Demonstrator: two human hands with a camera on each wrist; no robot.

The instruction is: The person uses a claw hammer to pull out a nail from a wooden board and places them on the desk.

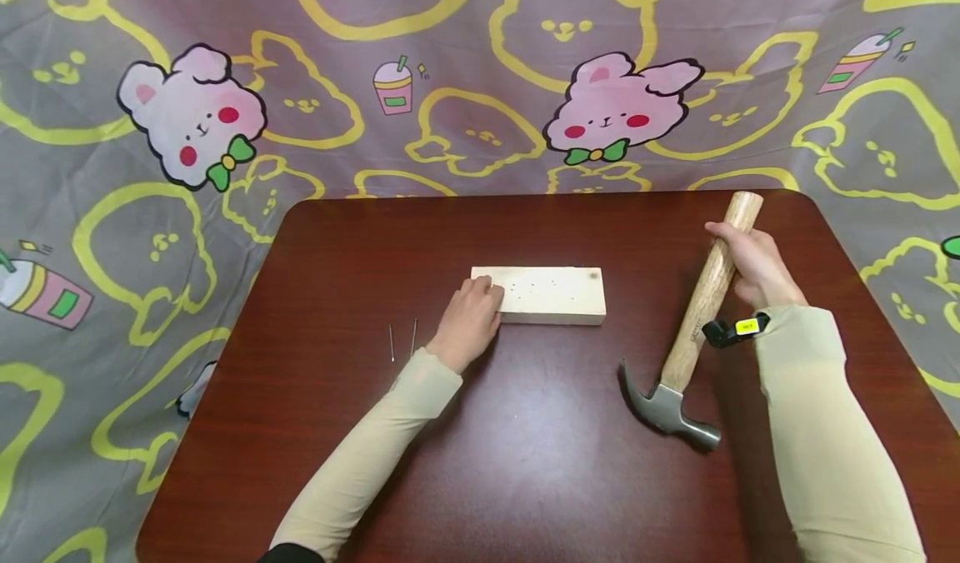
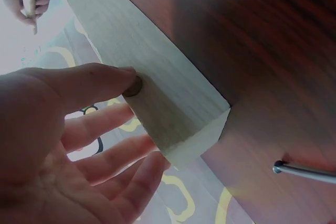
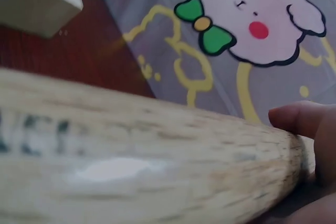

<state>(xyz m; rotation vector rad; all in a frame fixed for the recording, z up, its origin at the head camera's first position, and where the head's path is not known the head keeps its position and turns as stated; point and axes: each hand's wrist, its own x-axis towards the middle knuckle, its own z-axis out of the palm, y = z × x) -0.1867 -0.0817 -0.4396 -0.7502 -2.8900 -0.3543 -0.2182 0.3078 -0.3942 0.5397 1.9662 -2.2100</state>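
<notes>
A pale wooden block (image 1: 551,296) lies on the table, with several small dark marks on its top and a dark knot near its far right corner. My left hand (image 1: 468,317) holds the block's left end. In the left wrist view the thumb (image 2: 105,80) presses one face beside a dark round spot, and the fingers (image 2: 113,158) curl at the adjoining edge. My right hand (image 1: 761,267) grips a claw hammer (image 1: 701,321) near the end of its wooden handle (image 3: 157,156). The hammer's metal head (image 1: 667,413) points toward me, its claw to the left.
Two thin nails (image 1: 392,343) lie on the dark red-brown table (image 1: 525,463) left of my left hand; one nail (image 2: 304,171) shows in the left wrist view. A patterned cloth (image 1: 480,72) hangs behind the table and along its sides.
</notes>
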